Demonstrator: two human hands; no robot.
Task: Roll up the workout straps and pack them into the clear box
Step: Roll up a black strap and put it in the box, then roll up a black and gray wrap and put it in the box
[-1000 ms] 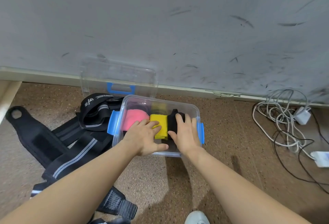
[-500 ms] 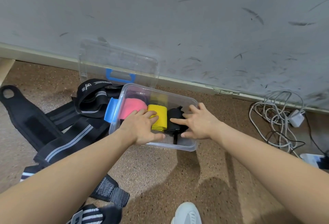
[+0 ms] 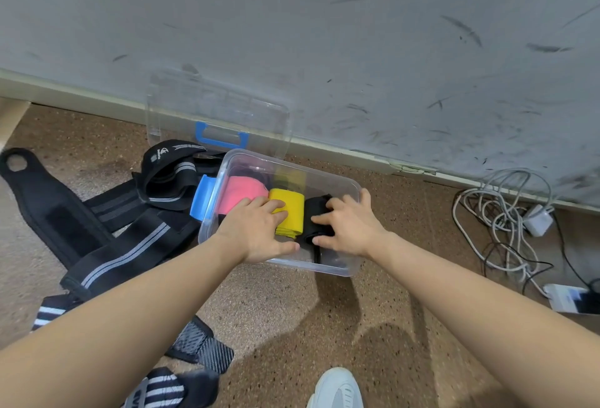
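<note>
A clear box (image 3: pixel 331 266) with a blue latch (image 3: pixel 200 201) sits on the brown floor by the wall. Inside lie a pink roll (image 3: pixel 242 196), a yellow roll (image 3: pixel 290 209) and a black roll (image 3: pixel 316 213), side by side. My left hand (image 3: pixel 256 234) lies flat over the pink and yellow rolls with its fingers stretched out. My right hand (image 3: pixel 349 227) reaches in from the right, fingers bent around the black roll. Several loose black straps with grey stripes (image 3: pixel 126 255) lie spread on the floor to the left of the box.
The clear lid (image 3: pixel 181 105) with a blue handle (image 3: pixel 220 136) leans on the wall behind the box. White cables and a charger (image 3: pixel 506 222) lie on the right, beside a phone (image 3: pixel 571 303). A white shoe (image 3: pixel 336 389) is at the bottom edge. More striped straps (image 3: pixel 162 388) lie bottom left.
My right hand swung from the box's near side to its right end and now curls on the black roll. The left hand stayed on the pink and yellow rolls.
</note>
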